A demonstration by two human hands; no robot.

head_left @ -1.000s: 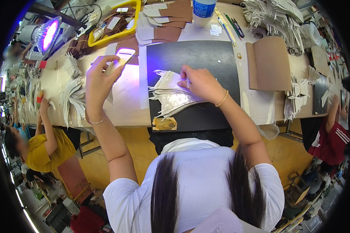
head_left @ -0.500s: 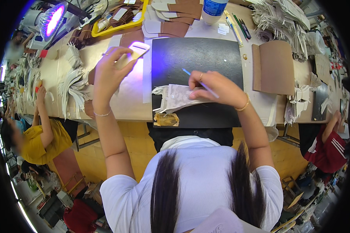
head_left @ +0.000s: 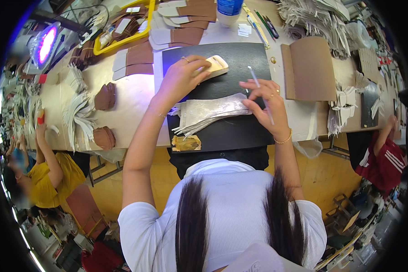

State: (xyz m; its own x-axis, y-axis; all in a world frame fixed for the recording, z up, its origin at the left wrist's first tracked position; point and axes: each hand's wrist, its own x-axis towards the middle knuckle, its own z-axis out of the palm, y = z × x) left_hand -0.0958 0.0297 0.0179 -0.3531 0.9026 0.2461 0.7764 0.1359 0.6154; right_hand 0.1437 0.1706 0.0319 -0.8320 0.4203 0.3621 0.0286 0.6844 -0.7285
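My left hand (head_left: pixel 186 75) is closed on a cream, flat block with a rounded, slotted end (head_left: pixel 220 65), held over the black mat (head_left: pixel 240 136). A slim, pale pen-like stick (head_left: pixel 269 113) is tucked between the fingers of my right hand (head_left: pixel 271 102), pointing up and away from me. The thumb and fingertips of that hand are close to the right end of a stack of long, pale, shiny strips (head_left: pixel 213 111). The strips lie fanned on the mat, their narrow white ends at the left. Whether my fingertips touch the stack, I cannot tell.
A lit purple lamp (head_left: pixel 47 44) stands at the left, near a yellow tray (head_left: pixel 97 47). Brown-and-white pieces (head_left: pixel 183 37) lie at the back beside a blue-labelled bottle (head_left: pixel 229 9). A brown folder (head_left: pixel 310 70) is on the right. Co-workers sit at both sides.
My left hand has brought the cream block rightward from near the lamp's light to above the mat. My right hand has moved right, uncovering more of the strips.
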